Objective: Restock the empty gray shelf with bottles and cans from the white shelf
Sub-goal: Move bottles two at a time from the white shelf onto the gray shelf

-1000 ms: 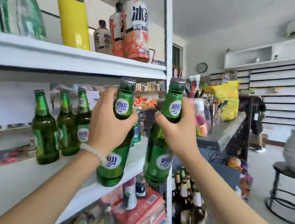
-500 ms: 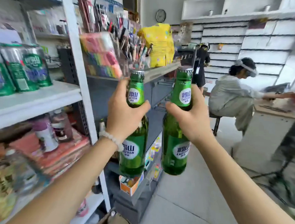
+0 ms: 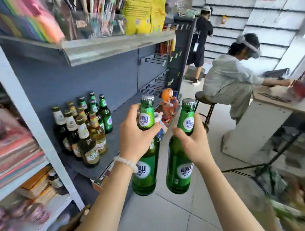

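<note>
My left hand (image 3: 135, 137) grips a green Laoshan beer bottle (image 3: 145, 171) by its upper body, upright, in mid-air. My right hand (image 3: 192, 143) grips a second green beer bottle (image 3: 179, 169) the same way, just to the right. Both bottles hang in front of the gray shelf (image 3: 119, 131), whose board holds a cluster of several brown and green bottles (image 3: 84, 130) at its left end. The white shelf (image 3: 26, 113) stands at the far left, with its post beside the gray one.
An upper gray shelf (image 3: 116, 44) carries yellow bags and packets. An orange toy (image 3: 167, 95) sits at the far end of the gray board. A seated person (image 3: 232, 78) on a stool, a standing person (image 3: 200, 39) and a tripod (image 3: 268, 165) occupy the tiled floor to the right.
I have turned right and downward from the white shelf to the gray shelf. Both hands still hold their bottles, now lower and in front of the gray board.
</note>
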